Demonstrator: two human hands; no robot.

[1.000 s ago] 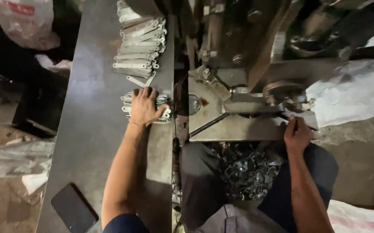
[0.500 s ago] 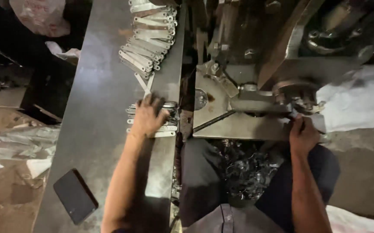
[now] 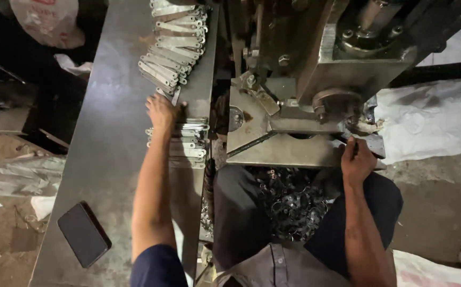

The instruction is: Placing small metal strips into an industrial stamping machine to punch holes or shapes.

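Note:
My left hand (image 3: 162, 111) rests on the grey metal bench (image 3: 108, 159), its fingers on the far end of a near stack of flat silver metal strips (image 3: 185, 143). A second, longer row of the same strips (image 3: 169, 53) lies further up the bench. My right hand (image 3: 355, 159) is at the right edge of the press machine's steel base plate (image 3: 278, 151), fingers closed around a small part under the round punch head (image 3: 334, 101); what it grips is mostly hidden.
A dark phone (image 3: 84, 234) lies on the bench near me. A pile of dark metal scrap (image 3: 289, 199) sits in my lap between my knees. White sacks (image 3: 432, 117) lie right of the machine, and a plastic bag (image 3: 47, 21) at the far left.
The view has shifted closer and downward. My left hand slid to the upper left end of the near strip stack. My right hand stays at the plate's right edge.

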